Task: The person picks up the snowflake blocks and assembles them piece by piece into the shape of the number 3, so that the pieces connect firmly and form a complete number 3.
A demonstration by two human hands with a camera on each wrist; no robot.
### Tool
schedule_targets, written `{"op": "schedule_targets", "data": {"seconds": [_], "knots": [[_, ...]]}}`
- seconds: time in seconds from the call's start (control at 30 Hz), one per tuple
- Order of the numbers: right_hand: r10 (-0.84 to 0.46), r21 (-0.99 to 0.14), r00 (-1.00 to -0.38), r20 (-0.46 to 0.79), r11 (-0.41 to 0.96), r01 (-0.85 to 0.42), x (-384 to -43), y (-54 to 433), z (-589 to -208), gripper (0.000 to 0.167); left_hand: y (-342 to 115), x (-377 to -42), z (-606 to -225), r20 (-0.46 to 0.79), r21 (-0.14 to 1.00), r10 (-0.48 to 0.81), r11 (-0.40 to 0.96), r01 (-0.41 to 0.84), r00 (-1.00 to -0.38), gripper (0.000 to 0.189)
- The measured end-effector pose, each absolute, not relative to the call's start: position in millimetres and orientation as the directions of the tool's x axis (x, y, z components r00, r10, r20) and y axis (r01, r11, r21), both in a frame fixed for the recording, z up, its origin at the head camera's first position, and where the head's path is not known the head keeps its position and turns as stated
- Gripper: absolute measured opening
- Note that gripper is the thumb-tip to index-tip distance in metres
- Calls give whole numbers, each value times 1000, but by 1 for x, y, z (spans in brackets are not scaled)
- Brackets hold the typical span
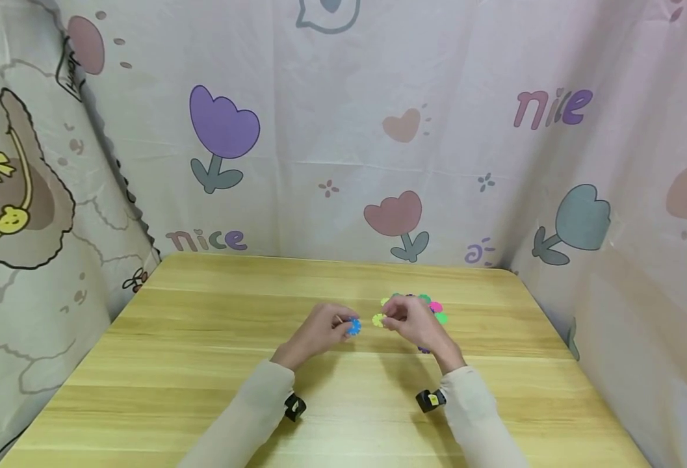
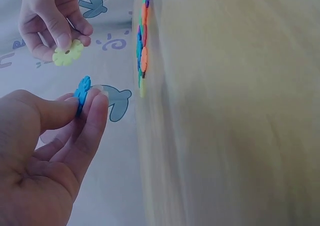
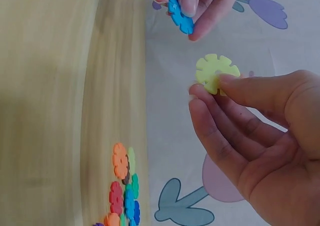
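My left hand [image 1: 324,326] pinches a blue notched disc [image 1: 353,327] between thumb and fingers; the left wrist view shows this blue disc [image 2: 82,95] nearly edge-on. Across a small gap, my right hand [image 1: 414,320] holds a yellow notched disc [image 1: 378,320] by its edge. In the right wrist view the yellow disc [image 3: 216,71] faces the camera, thumb on its front. Both discs are raised above the table and apart from each other. Behind the right hand lie several more discs, partly hidden by it, among them a pink disc [image 1: 435,306].
The loose discs, such as an orange disc [image 3: 119,161] and a red disc [image 3: 115,196], lie close together on the wooden table [image 1: 203,364]. A printed curtain [image 1: 320,130] hangs behind the table's far edge and along its sides.
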State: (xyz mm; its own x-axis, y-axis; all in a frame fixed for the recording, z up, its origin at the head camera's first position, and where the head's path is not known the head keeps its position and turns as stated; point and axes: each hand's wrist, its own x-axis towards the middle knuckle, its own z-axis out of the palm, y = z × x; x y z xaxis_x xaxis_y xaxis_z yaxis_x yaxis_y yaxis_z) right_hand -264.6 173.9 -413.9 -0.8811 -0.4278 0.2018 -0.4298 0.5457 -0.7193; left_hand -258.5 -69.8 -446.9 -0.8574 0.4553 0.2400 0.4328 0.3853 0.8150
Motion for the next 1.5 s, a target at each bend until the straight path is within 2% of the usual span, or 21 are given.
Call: {"op": "schedule_targets", "data": {"seconds": [0.2,0.37,0.7,1.03,1.5], "knots": [[-424,-729,-894,147,565,-388,-263,169,-415,4,-74,-256,-452,250,826,438,369,427,-863,22],[-443,-723,-881,165,553,-414,-262,164,-418,7,-76,-253,-454,231,868,426,315,383,-875,22],[-485,-706,-858,168,549,-448,-259,156,-418,9,-79,-246,-451,211,892,407,292,346,-889,24],[-510,-690,-829,230,515,-508,-256,151,-421,10,-79,-240,-451,217,897,387,285,339,-896,23],[-540,-697,-811,224,493,-521,-255,151,-425,11,-74,-237,-458,223,910,381,248,331,-897,23]]}}
